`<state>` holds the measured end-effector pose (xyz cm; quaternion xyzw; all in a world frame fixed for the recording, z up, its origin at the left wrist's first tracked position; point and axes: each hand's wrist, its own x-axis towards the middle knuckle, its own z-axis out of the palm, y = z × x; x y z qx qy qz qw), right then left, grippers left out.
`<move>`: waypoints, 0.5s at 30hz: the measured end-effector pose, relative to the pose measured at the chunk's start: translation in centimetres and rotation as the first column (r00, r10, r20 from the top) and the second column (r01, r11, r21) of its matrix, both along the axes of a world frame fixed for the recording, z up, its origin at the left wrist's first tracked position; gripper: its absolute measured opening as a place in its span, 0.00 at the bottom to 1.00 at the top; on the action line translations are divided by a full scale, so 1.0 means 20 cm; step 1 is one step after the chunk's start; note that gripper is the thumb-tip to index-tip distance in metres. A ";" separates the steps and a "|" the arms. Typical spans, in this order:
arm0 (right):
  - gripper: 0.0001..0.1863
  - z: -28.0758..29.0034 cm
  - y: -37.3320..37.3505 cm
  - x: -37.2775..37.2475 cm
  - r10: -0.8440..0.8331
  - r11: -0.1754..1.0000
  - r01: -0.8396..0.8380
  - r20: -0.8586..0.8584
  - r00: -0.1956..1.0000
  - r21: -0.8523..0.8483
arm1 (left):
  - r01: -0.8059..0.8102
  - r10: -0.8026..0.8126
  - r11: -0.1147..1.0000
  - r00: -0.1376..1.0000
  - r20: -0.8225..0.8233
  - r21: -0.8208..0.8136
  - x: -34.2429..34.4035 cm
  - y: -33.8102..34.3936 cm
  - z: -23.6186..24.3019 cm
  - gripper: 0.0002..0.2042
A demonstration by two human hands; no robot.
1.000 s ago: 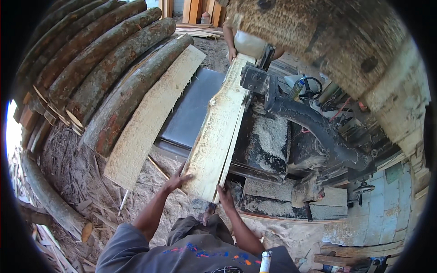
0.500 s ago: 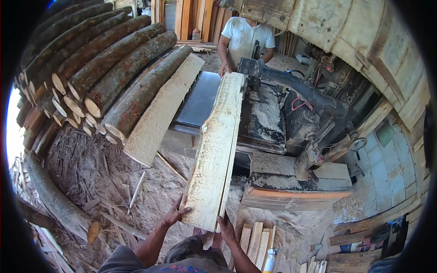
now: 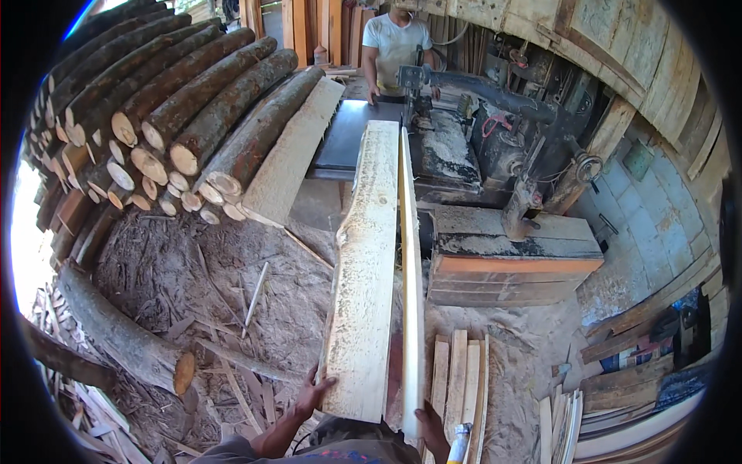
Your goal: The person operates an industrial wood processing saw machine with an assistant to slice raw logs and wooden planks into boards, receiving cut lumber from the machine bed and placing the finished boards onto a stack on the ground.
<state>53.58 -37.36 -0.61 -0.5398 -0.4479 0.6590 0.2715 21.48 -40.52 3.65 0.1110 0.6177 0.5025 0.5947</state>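
Observation:
My left hand (image 3: 311,393) is closed on the near left edge of a wide pale plank (image 3: 359,301), thumb on its top face. The plank's left side is wavy and rough. Beside it on the right runs a narrow wooden strip (image 3: 413,325), with a gap between the two that shows along their length. My right hand (image 3: 431,430) grips the strip's near end. The far ends of both pieces lie at the near side of a saw machine's dark metal table (image 3: 340,147). Above that table reaches the saw's dark arm (image 3: 479,83).
Bark-covered logs (image 3: 201,116) are piled at the left, a rough slab (image 3: 290,162) beside them. Across the saw stands a person (image 3: 393,50) with one hand at the table edge. Several cut strips (image 3: 460,363) lie by my right side. Sawdust and offcuts cover the ground (image 3: 154,263).
The plank and strip have come toward me, off most of the saw table, and the gap between them has widened. The other person's hand has left the plank's far end.

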 end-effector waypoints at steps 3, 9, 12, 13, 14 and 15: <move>0.28 -0.02 0.06 0.33 -0.359 0.860 0.284 -0.106 0.927 -0.425 | -0.106 0.103 0.993 0.993 0.053 0.056 0.03 -0.13 -0.10 0.45; 0.25 -0.15 0.25 0.37 -0.215 0.871 0.454 0.685 0.696 -0.187 | -0.226 0.213 0.972 0.966 0.148 0.071 -0.07 0.37 -0.13 0.45; 0.23 -0.21 0.27 0.36 -0.079 0.895 0.409 0.837 0.542 -0.180 | -0.274 0.266 0.960 0.957 0.119 0.058 -0.29 0.97 -0.17 0.45; 0.23 -0.23 0.27 0.34 -0.044 0.889 0.413 0.860 0.508 -0.198 | -0.285 0.275 0.953 0.956 0.098 0.106 -0.37 1.23 -0.13 0.44; 0.22 -0.24 0.28 0.32 -0.013 0.881 0.421 0.878 0.479 -0.217 | -0.270 0.266 0.957 0.962 0.054 0.102 -0.46 1.50 -0.12 0.43; 0.22 -0.26 0.26 0.31 0.017 0.866 0.438 0.891 0.453 -0.239 | -0.254 0.256 0.962 0.967 -0.004 0.105 -0.58 1.79 -0.18 0.42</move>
